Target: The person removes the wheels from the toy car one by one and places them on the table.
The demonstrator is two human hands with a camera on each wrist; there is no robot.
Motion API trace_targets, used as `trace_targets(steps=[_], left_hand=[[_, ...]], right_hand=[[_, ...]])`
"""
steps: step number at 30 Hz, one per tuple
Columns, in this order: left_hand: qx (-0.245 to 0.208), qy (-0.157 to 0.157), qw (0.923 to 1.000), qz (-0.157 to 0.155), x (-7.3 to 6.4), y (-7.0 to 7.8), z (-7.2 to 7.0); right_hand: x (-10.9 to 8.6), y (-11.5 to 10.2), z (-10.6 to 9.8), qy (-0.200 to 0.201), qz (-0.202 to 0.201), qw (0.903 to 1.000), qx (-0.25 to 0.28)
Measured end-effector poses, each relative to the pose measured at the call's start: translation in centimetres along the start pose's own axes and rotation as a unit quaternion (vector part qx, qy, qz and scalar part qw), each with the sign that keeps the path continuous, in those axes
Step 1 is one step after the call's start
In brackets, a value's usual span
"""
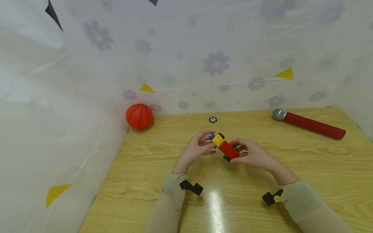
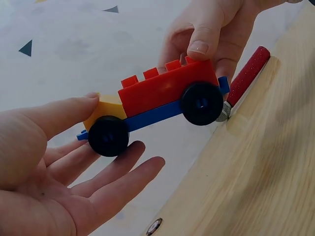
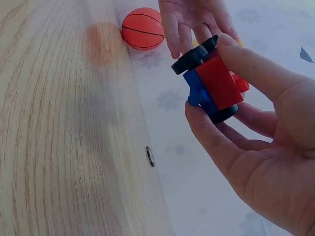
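A toy car [image 1: 228,150] is held up above the table between both hands. It has a red studded block, a yellow front block, a blue base and black wheels. My left hand [image 1: 194,149] pinches the yellow front end. In the left wrist view the left thumb [image 2: 74,110] presses on the yellow block, while the fingers spread beneath the front wheel. At the red rear end, my right hand [image 1: 256,156] grips the car. The right wrist view shows the right thumb [image 3: 256,64] along the red block and fingers under the blue base.
An orange toy basketball [image 1: 139,116] sits at the table's far left corner. A small round black-and-white chip [image 1: 213,119] lies near the back edge of the wooden table [image 1: 140,168]. At the back right lies a red-handled microphone [image 1: 313,124]. Patterned sheeting [image 1: 180,58] hangs behind.
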State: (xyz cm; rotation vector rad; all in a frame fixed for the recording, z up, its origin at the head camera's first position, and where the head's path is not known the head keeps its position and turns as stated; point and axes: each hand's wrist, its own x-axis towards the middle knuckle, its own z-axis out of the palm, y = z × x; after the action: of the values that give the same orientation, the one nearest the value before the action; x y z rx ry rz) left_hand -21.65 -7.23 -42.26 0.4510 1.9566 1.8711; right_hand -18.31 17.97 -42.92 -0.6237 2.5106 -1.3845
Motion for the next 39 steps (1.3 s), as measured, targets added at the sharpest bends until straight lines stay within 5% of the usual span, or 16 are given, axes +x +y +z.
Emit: trace_targets(steps=[15, 39], left_hand=[[-0.100, -0.028, 0.9945, -0.013, 0.1, 0.3, 0.8], [-0.086, -0.025, 0.9951, -0.040, 0.2, 0.1, 0.9]], right_hand=[[0.4, -0.9, 0.6, 0.054, -0.020, 0.9978, -0.033], [0.4, -1.6, 0.7, 0.052, -0.025, 0.9984, 0.002]])
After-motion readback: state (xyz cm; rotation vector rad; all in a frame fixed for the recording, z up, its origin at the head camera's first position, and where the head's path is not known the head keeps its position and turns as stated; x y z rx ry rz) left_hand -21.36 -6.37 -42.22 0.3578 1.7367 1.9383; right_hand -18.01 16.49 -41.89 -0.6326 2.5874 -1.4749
